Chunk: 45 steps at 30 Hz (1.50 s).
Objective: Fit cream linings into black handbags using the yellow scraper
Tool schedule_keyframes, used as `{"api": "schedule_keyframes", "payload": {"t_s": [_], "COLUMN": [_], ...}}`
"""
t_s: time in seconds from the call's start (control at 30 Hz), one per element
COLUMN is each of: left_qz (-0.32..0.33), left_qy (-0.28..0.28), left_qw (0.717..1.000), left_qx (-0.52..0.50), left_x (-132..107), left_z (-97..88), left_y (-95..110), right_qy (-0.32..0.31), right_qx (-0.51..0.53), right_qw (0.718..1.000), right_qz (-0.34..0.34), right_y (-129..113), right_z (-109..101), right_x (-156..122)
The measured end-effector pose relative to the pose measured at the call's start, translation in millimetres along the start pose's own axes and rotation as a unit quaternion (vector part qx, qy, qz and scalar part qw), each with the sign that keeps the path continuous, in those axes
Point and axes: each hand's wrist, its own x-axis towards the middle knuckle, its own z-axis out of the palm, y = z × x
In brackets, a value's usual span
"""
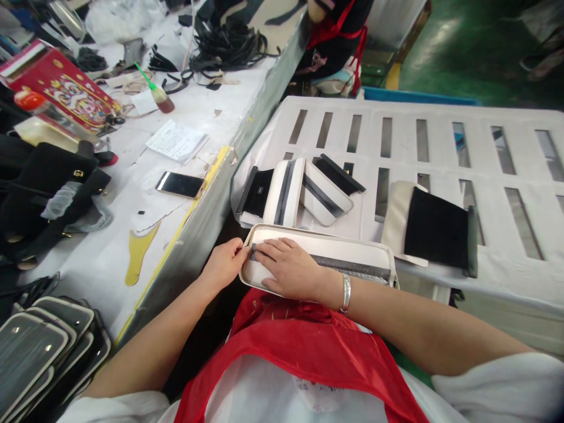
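A cream rounded panel (352, 249) with a dark grey stripe lies across my lap at the edge of the white slatted table (440, 111). My right hand (288, 267) lies flat on its left end, fingers stretched along the stripe, a silver bangle on the wrist. My left hand (224, 261) pinches the panel's left edge, thumb and fingers closed on it. Behind the panel lie two more cream striped panels (304, 191) and a black piece (258, 191).
A cream and black piece (429, 229) rests at the table's right. On the left bench are a phone (178, 184), papers (176, 141), a red box (66, 88), black straps (229, 44), stacked grey panels (39, 346). A person in a red apron (335, 35) works beyond.
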Motion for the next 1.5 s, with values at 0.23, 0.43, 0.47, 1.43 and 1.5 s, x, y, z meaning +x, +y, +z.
{"api": "schedule_keyframes", "payload": {"t_s": [0.23,0.43,0.47,1.43,1.5], "left_qz": [0.013,0.027,0.028,-0.150,-0.150], "left_qy": [0.034,0.018,0.013,-0.139,-0.164], "left_qw": [0.999,0.999,0.998,0.871,0.882], "left_qx": [-0.026,-0.041,-0.050,-0.446,-0.416], "left_x": [-6.8,-7.9,-8.4,22.3,26.9], "left_z": [9.2,6.1,5.6,5.3,-0.8], "left_y": [-3.4,-5.8,-6.4,-23.5,-21.1], "right_qy": [0.007,0.012,0.012,-0.013,-0.019], "right_qx": [0.007,0.008,0.008,0.009,0.008], "right_qw": [1.000,1.000,1.000,1.000,1.000], "right_qz": [-0.004,-0.003,-0.002,-0.002,-0.002], "right_y": [1.8,2.2,1.9,1.4,1.1], "right_z": [1.1,0.6,0.7,2.1,2.2], "right_x": [-1.8,-2.7,-2.8,-1.4,-1.7]}}
